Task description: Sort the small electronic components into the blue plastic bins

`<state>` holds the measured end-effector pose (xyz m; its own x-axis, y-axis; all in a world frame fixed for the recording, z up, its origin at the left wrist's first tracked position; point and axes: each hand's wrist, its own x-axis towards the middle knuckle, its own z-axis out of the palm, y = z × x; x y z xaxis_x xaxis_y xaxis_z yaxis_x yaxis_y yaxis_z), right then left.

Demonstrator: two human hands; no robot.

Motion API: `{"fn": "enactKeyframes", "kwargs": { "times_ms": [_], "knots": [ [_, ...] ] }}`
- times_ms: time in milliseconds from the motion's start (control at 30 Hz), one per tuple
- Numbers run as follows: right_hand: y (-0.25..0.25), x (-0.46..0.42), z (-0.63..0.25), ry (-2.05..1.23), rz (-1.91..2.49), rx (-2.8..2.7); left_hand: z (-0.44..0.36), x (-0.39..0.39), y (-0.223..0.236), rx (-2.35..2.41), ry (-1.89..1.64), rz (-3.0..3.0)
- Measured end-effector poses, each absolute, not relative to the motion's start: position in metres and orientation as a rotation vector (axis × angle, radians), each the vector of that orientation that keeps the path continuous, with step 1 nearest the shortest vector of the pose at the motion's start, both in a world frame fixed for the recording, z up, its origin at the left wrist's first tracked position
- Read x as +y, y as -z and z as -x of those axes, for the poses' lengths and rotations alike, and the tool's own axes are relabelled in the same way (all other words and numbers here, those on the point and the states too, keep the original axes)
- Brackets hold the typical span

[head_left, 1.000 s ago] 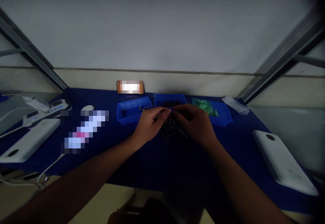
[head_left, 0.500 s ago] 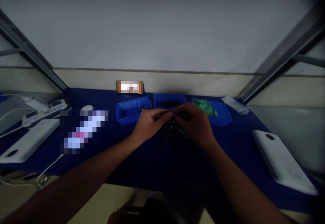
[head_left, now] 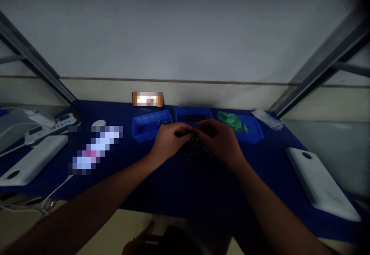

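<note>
My left hand (head_left: 170, 139) and my right hand (head_left: 221, 141) meet at the fingertips over the middle of the blue table. Both are pinched closed; whatever lies between the fingers is too small and dark to name. Just below them on the table is a cluster of small dark pieces with shiny metal spots (head_left: 195, 147), partly covered by my right hand. Behind my hands stand a blue bin with a few small metal parts (head_left: 147, 125), a second blue bin holding dark pieces (head_left: 193, 112), and a blue tray (head_left: 256, 131) with green plastic bags (head_left: 232, 122).
To the left lie a lit phone (head_left: 96, 149), a white power bank (head_left: 36, 160), a white mouse-like object (head_left: 99, 125) and a power strip (head_left: 52, 127) with cables. At right is another white power bank (head_left: 323, 185). A clear bag (head_left: 267, 120) and a propped screen (head_left: 147, 99) are at the back.
The thumbs and fingertips have shifted slightly, with my right thumb now closer to my left fingertips. The bins and other objects have stayed in place.
</note>
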<state>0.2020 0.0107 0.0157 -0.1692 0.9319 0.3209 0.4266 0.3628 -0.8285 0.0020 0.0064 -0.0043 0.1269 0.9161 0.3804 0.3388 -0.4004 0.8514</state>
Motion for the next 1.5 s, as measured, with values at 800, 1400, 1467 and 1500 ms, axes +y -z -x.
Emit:
{"fn": "enactKeyframes", "kwargs": {
  "times_ms": [800, 1400, 1467, 1500],
  "knots": [
    [-0.0131, 0.0143, -0.2034, -0.611, 1.123, -1.880, -0.0020, 0.0059, 0.0029, 1.194, -1.143, -1.761],
    [-0.0145, 0.0140, -0.2026, -0.732, 1.220, -1.782, -0.0025, 0.0100, 0.0091, 1.139, -1.230, -1.685],
    [-0.0144, 0.0138, -0.2027, -0.740, 1.206, -1.763, -0.0033, 0.0112, 0.0094, 1.086, -1.263, -1.653],
    [-0.0142, 0.0137, -0.2028, -0.747, 1.196, -1.756, -0.0037, 0.0116, 0.0091, 1.056, -1.284, -1.637]
  ]
}}
